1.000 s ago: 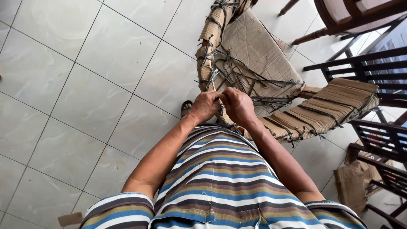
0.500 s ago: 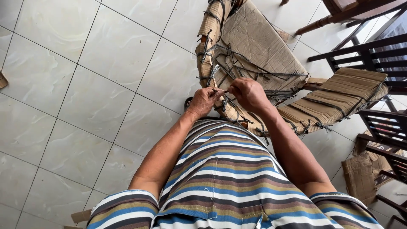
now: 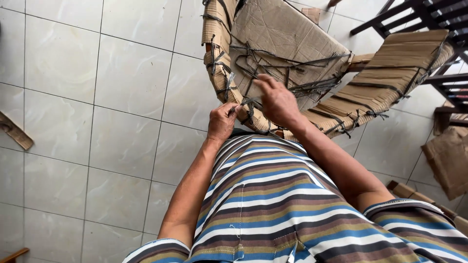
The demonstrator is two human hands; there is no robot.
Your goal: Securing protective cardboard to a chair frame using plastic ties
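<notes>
A piece of furniture wrapped in brown cardboard (image 3: pixel 287 34) and bound with dark strapping stands on the tiled floor in front of me. My left hand (image 3: pixel 222 122) pinches a dark strap end (image 3: pixel 246 103) at the wrapped frame's lower edge. My right hand (image 3: pixel 277 100) lies over the straps beside it, fingers bent on the binding. My striped shirt fills the lower part of the view.
Dark wooden chair frames (image 3: pixel 429 14) stand at the upper right. A cardboard-wrapped bundle (image 3: pixel 448 156) lies at the right edge. A scrap of wood (image 3: pixel 14 131) rests on the pale floor tiles (image 3: pixel 97 97) at the left.
Both hands have stayed at the strapping on the frame's lower edge. My right hand has lifted a little onto the straps, and the camera has shifted nearer.
</notes>
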